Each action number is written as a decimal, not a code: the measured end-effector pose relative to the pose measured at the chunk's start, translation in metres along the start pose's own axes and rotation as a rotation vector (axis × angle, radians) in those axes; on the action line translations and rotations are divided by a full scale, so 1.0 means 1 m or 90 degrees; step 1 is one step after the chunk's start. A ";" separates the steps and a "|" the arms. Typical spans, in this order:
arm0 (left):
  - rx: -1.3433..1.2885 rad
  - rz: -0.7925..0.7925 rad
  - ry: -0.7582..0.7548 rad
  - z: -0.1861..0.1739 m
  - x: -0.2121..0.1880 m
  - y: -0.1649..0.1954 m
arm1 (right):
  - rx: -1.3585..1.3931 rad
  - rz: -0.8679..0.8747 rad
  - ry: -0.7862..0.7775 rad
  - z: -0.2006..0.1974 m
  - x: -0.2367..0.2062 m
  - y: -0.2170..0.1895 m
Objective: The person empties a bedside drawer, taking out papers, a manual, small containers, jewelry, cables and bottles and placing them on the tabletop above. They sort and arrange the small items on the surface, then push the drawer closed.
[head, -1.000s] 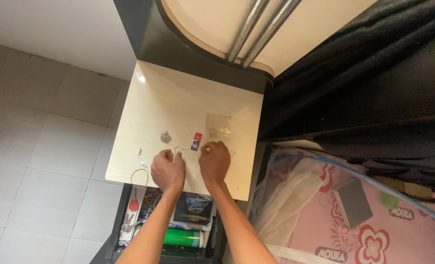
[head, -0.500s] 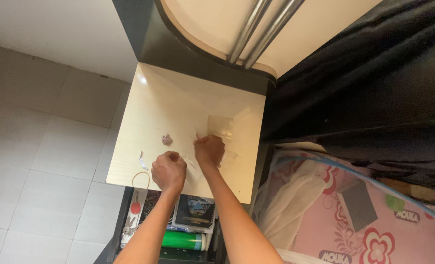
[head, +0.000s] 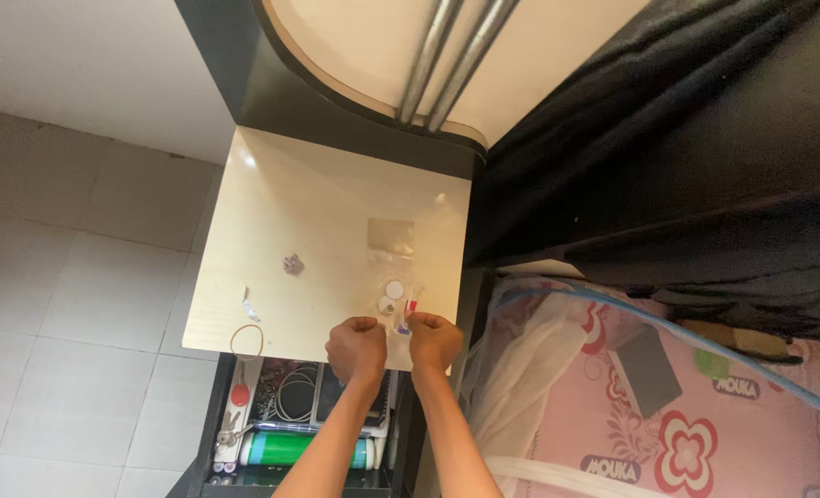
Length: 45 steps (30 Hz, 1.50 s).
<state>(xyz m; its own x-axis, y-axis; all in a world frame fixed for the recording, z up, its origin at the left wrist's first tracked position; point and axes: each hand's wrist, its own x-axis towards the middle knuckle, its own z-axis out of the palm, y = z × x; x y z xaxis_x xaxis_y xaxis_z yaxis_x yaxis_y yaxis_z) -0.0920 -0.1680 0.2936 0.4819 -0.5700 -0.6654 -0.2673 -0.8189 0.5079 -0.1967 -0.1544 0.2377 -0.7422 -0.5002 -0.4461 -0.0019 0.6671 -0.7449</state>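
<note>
Below centre, the left hand [head: 356, 343] and right hand [head: 435, 337] are pinching a small clear packet [head: 402, 320] between them, holding it over the near edge of the cream tabletop [head: 318, 212], apparently for working it open. Two white discs [head: 390, 297] are lying just beyond; pale floor tiles [head: 69, 277] are filling the left.

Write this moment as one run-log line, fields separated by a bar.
left hand: closed, on small packet | right hand: pinching same packet | place: near edge of cream tabletop | nearby: two white discs
</note>
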 end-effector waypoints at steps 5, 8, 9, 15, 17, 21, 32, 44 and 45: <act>-0.001 0.050 -0.034 0.008 0.005 -0.008 | -0.135 0.004 -0.019 0.004 -0.006 -0.002; -0.007 0.084 -0.024 0.006 0.011 -0.015 | -0.159 0.023 -0.012 0.003 -0.010 -0.006; -0.012 0.088 -0.013 0.004 0.013 -0.017 | -0.156 0.029 -0.005 0.002 -0.011 -0.006; -0.030 0.117 0.109 -0.035 0.043 -0.030 | -0.192 -0.204 0.116 0.019 -0.024 -0.010; -0.003 0.131 0.174 -0.055 0.061 -0.034 | -0.208 -0.220 0.080 0.036 -0.028 -0.015; 0.021 0.206 0.286 -0.089 0.100 -0.034 | -0.143 -0.302 -0.025 0.078 -0.038 -0.033; 0.130 0.068 0.170 -0.115 0.136 -0.019 | -0.281 -0.564 -0.315 0.152 -0.061 -0.073; -0.022 0.206 0.028 -0.012 0.054 -0.006 | -0.128 -0.339 -0.071 0.057 -0.030 -0.066; -0.020 0.189 0.004 -0.006 0.044 -0.004 | -0.148 -0.310 -0.054 0.046 -0.028 -0.067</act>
<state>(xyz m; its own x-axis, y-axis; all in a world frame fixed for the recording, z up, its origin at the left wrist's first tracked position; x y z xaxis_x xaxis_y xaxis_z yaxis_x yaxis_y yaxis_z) -0.0648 -0.1892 0.2661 0.3915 -0.7837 -0.4822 -0.3714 -0.6140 0.6964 -0.1449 -0.2106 0.2774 -0.5618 -0.8181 -0.1230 -0.4868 0.4471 -0.7504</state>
